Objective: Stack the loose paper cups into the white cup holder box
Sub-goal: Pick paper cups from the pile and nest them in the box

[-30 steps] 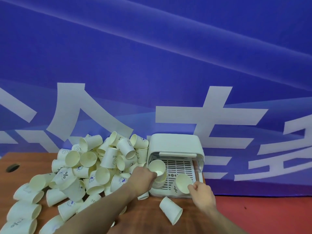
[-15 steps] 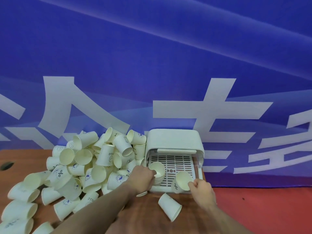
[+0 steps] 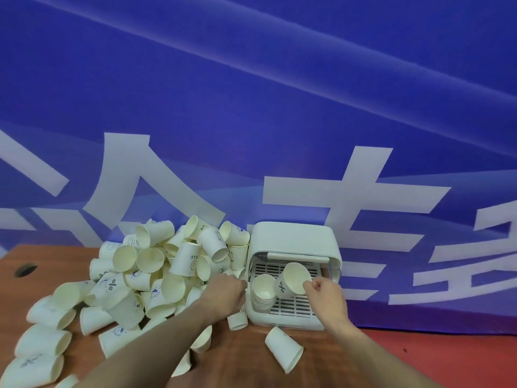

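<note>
- White box [image 3: 293,239] stands open at the table's [image 3: 246,357] back right edge; one nested stack [image 3: 264,292] fills its left side, grid room free on the right.
- Right hand [image 3: 326,296] pinches one tilted cup [image 3: 292,280] by the rim, above the stack.
- Left hand [image 3: 223,294], curled, lies against the pile [image 3: 140,275]; its grip is hidden.
- One loose cup [image 3: 284,348] lies before the box.

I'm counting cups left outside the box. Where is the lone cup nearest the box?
In the head view, the lone cup lies on its side on the table, just in front of the box, between the two forearms.
</note>
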A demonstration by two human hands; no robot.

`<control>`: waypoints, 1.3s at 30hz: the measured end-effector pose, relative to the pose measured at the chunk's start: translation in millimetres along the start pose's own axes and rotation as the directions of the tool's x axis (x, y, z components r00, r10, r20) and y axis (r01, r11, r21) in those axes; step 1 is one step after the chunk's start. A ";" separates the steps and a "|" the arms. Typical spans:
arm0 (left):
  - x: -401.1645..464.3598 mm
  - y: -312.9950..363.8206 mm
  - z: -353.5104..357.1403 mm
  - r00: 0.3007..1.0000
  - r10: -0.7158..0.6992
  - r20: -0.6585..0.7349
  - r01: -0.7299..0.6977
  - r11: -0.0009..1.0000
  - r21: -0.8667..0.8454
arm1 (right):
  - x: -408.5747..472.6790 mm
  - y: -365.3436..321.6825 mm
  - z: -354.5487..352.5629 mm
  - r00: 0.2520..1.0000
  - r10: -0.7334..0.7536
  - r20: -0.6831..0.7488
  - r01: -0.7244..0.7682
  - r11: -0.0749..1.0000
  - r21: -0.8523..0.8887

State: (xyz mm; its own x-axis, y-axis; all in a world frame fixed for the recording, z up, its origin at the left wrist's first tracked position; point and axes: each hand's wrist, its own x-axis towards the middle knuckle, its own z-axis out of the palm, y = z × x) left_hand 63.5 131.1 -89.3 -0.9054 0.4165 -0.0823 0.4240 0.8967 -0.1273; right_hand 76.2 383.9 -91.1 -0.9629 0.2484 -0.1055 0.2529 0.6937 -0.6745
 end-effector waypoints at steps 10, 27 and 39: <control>-17.8 -16.4 -1.3 0.997 -0.078 0.022 0.078 0.997 -0.006 | 4.3 -30.3 20.0 0.997 -0.064 0.044 0.066 0.997 -0.037; -8.9 -23.9 38.2 0.991 -0.077 0.107 0.080 0.997 -0.021 | 16.3 -14.7 55.2 0.971 0.040 0.234 -0.013 0.993 -0.113; -20.7 -23.4 34.0 0.994 -0.065 0.092 0.070 0.996 -0.053 | 7.7 -6.2 41.8 0.978 0.035 0.207 -0.010 0.993 -0.120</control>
State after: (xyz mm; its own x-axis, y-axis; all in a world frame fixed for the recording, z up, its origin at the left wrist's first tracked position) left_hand 73.0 96.4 -118.2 -0.9251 0.3421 -0.1646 0.3582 0.9302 -0.0799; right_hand 63.4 353.3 -118.2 -0.9520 0.1271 -0.2784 0.2724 0.7669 -0.5811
